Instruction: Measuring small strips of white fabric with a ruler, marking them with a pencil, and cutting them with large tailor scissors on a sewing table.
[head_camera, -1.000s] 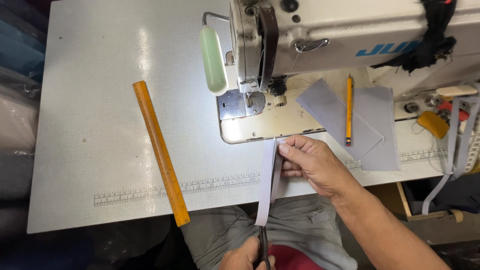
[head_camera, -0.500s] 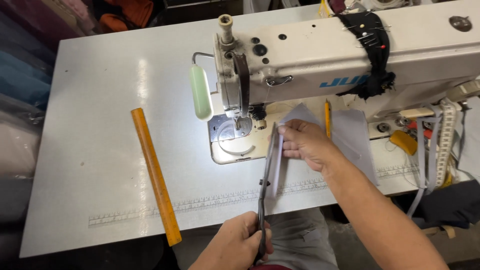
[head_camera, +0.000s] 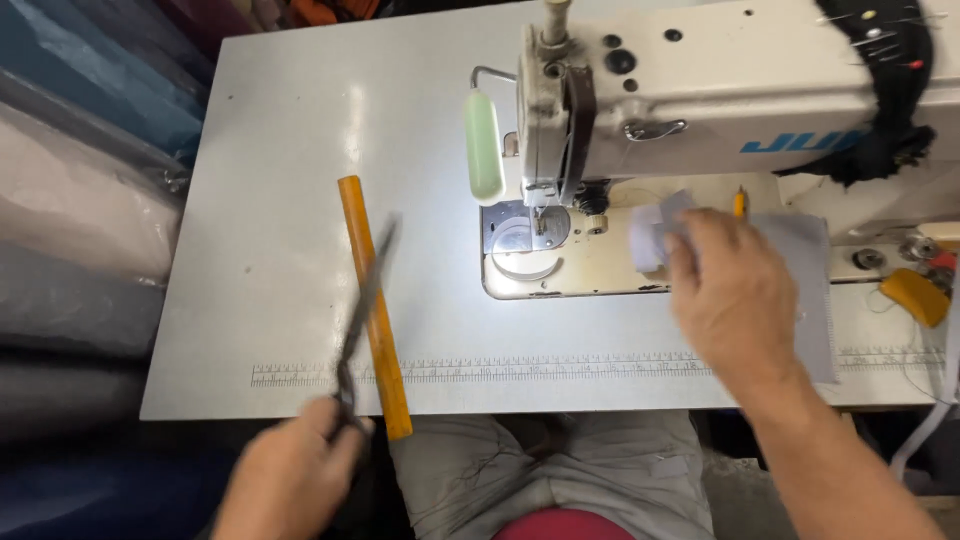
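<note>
Grey fabric pieces (head_camera: 800, 270) lie on the sewing machine bed to the right of the needle, and the right hand (head_camera: 735, 300) now rests flat on them, fingers loosely spread over a small folded piece (head_camera: 655, 235); half a second ago it pinched a narrow strip at the table's front edge, which is no longer seen there. The left hand (head_camera: 290, 480) has come up from below the table edge, clenched on the handles of dark scissors (head_camera: 362, 315), their blurred blades crossing the orange wooden ruler (head_camera: 375, 305) on the white table (head_camera: 270, 180). Cutting looks finished; the cloth sits well right of the presser foot (head_camera: 540, 220).
</note>
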